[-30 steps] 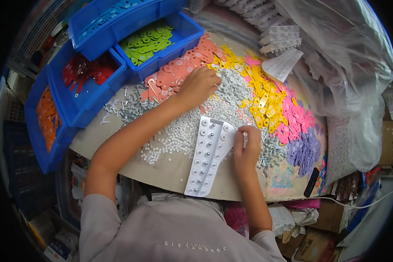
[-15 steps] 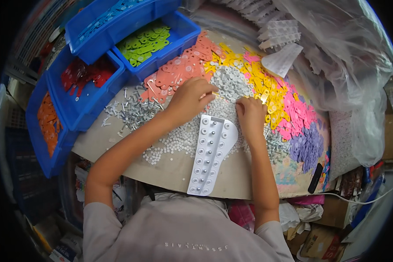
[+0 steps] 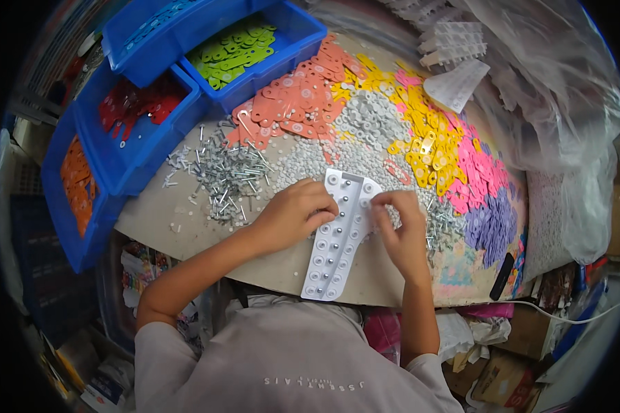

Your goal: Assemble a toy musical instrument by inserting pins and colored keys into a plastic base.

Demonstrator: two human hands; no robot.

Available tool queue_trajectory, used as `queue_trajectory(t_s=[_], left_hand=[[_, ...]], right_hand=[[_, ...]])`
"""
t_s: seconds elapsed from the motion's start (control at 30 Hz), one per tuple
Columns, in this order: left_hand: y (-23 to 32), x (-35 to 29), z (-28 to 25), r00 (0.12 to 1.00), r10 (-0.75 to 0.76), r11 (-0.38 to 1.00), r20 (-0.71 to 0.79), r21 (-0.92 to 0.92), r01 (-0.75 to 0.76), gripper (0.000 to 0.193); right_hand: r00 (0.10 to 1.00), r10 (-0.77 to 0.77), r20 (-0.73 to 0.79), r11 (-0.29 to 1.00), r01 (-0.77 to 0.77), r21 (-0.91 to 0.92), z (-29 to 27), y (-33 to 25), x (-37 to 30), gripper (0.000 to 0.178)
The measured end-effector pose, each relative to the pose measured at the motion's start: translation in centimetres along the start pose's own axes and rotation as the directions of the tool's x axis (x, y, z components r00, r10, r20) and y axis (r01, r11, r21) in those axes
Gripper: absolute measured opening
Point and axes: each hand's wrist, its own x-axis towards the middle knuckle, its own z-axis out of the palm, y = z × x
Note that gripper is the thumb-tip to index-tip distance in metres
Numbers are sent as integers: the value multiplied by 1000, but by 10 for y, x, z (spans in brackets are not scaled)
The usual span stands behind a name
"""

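Observation:
A white moulded tray (image 3: 331, 258) lies tilted on the table in front of me, two rows of round recesses holding small white rings, with silver balls or pin heads along its middle groove. My left hand (image 3: 293, 215) is closed in a pinch at the tray's left edge, fingertips over its upper recesses. At its upper right edge my right hand (image 3: 403, 224) has thumb and fingers curled together. Whatever either pinch holds is too small to make out. Beyond the tray spread tiny white beads (image 3: 300, 160) and a heap of grey-white rings (image 3: 372, 120).
Metal screws (image 3: 231, 172) lie left, more silver ones (image 3: 442, 224) right. Flat salmon (image 3: 289, 96), yellow (image 3: 430, 141), pink (image 3: 479, 175) and purple (image 3: 490, 227) pieces fan around the far side. Blue bins (image 3: 134, 168) stand left; a clear plastic bag (image 3: 565, 193) bulges right.
Both hands have come back toward me from the bead and ring heaps to the tray's upper edges. The tray appears slightly higher and further right in view.

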Motion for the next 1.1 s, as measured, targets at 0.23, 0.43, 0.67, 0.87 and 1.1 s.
queue_trajectory(t_s=[0.23,0.43,0.67,0.87,1.1], left_hand=[[4,-4,14,980,-124,990,-156,-88,111,8],[-7,-11,19,945,237,932,-225,329,-155,10],[1,-1,11,941,232,940,-246,306,-151,11],[-19,73,-21,893,276,920,-356,367,-138,9],[-52,136,-5,958,205,898,-201,428,-102,9]], right_hand=[[999,-7,38,1000,7,-1,18,2,-17,5],[998,-68,-17,994,67,-87,28,11,-22,11],[967,-231,-109,960,208,-185,37,18,-28,16],[974,-162,-160,981,142,-129,19,16,-9,9],[951,-201,-235,940,119,-320,17,55,70,9]])
